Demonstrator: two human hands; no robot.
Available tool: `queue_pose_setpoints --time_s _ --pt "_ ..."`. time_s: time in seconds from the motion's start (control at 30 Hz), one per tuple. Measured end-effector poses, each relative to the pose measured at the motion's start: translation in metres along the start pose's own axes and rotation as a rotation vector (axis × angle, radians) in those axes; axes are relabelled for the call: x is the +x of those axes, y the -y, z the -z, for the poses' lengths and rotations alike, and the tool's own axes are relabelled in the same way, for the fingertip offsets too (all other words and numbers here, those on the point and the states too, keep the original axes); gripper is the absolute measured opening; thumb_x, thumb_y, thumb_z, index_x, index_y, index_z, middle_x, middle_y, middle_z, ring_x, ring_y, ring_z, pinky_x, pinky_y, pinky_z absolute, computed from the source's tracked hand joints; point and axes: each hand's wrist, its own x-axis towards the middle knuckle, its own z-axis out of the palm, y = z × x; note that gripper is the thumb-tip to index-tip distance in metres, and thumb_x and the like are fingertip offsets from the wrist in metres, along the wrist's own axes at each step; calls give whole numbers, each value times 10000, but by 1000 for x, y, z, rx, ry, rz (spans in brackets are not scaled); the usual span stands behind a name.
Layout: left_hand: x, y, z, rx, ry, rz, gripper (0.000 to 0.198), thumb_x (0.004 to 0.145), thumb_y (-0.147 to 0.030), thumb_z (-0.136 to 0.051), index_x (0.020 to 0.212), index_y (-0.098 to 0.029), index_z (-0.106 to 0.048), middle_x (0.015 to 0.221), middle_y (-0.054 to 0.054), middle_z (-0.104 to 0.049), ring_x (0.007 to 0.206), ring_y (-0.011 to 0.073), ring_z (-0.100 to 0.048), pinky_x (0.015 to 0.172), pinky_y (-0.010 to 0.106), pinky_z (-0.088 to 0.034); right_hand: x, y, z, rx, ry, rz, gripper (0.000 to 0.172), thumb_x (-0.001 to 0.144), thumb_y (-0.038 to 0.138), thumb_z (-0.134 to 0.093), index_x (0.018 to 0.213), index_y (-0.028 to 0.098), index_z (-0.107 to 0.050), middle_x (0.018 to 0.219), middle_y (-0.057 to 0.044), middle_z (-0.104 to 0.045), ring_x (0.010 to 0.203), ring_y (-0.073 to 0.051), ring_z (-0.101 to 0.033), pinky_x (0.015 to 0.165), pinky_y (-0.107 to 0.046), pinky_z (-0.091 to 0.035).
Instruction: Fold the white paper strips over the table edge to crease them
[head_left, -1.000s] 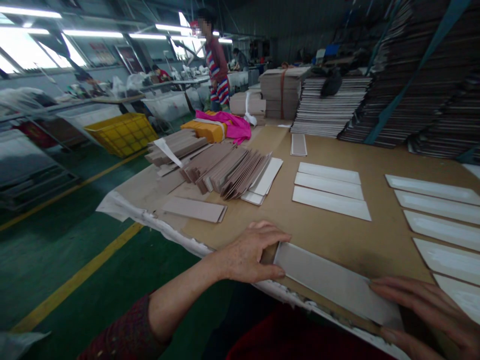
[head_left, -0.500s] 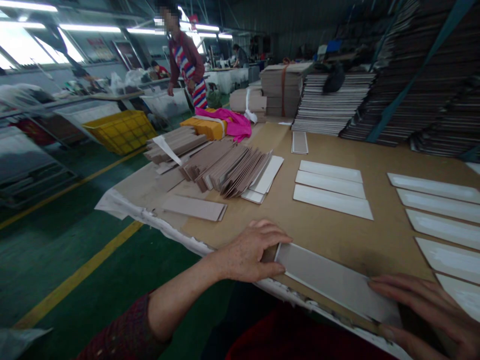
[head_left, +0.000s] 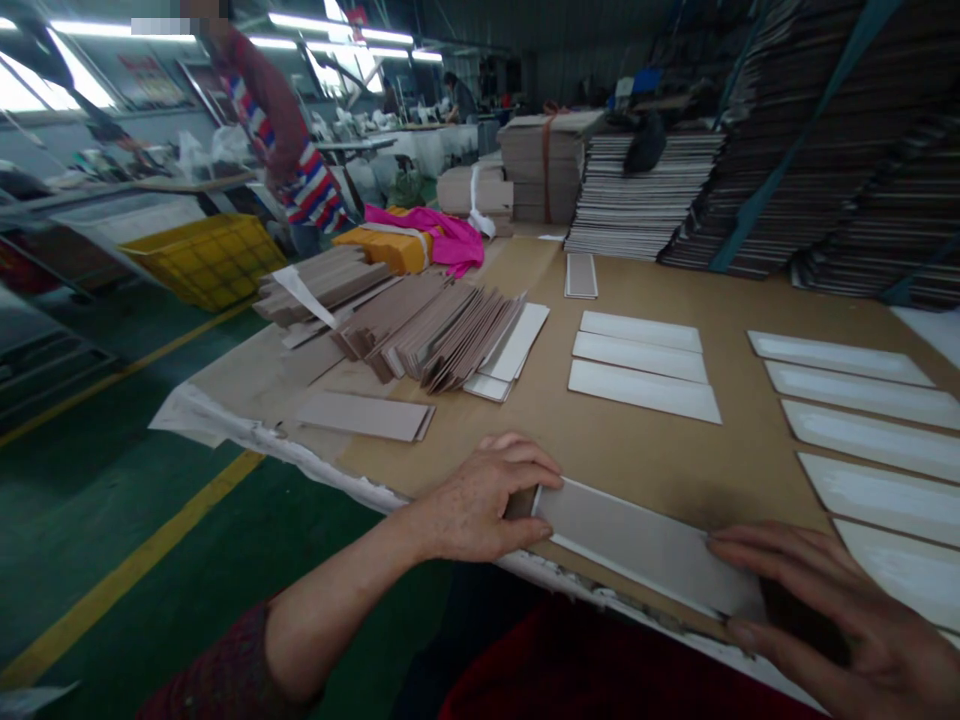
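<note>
I have one grey strip (head_left: 637, 535) under my hands, and it lies flat on the desk (head_left: 637, 450), just beside the front edge. Its long axis follows this edge: one end points to my left and away from me, the other end points to my right and toward me. My left hand (head_left: 480, 500) is clamped across the left end, the thumb at the near corner and the fingers at the far corner. My right hand (head_left: 840, 600) is clamped in the same manner near the right end (the end itself is partly in shadow, so I cannot see it well).

Beyond the strip, I count three white strips (head_left: 637, 358) side by side, and five longer-looking white panels (head_left: 862, 440) in a row at my right. All of them lie more or less crosswise before me. One small grey piece (head_left: 581, 276) lies farther back. At my left there are two overlapping grey pieces (head_left: 364, 415), and behind them a leaning brown pile (head_left: 450, 330), too dense to count.
</note>
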Motion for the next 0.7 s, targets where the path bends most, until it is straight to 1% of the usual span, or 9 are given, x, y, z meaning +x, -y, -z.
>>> queue_pose_setpoints --time_s 0.1,0.23,0.47,0.7 --pt "1 0 0 16 3 19 353 799 -276 -731 1139 -247 -643 1205 47 -640 1148 252 -524 1025 446 -358 5 12 7 12 47 -24 368 823 534 -662 1117 318 -706 1208 -79 -655 1129 -303 -605 923 -484 -572" --pt "1 0 -1 28 7 25 336 813 -265 -711 1140 -256 -634 1212 41 -636 1157 250 -516 1026 456 -358 10 22 15 31 105 -45 360 843 470 -663 1168 318 -683 1257 -73 -637 1168 -296 -586 971 -511 -540" --pt "3 0 -1 25 -2 14 327 814 -271 -709 1133 -256 -636 1204 49 -641 1152 255 -523 1016 464 -377 6 27 17 -45 187 -46 398 903 404 -595 1294 329 -596 1366 -54 -566 1241 -269 -546 1041 -493 -503" --pt "3 2 -3 18 -2 7 325 815 -253 -707 1130 -253 -631 1197 42 -640 1163 245 -516 1022 448 -384 3 30 16 -154 196 23 424 945 367 -527 1366 319 -528 1396 -57 -530 1276 -259 -508 1067 -503 -482"
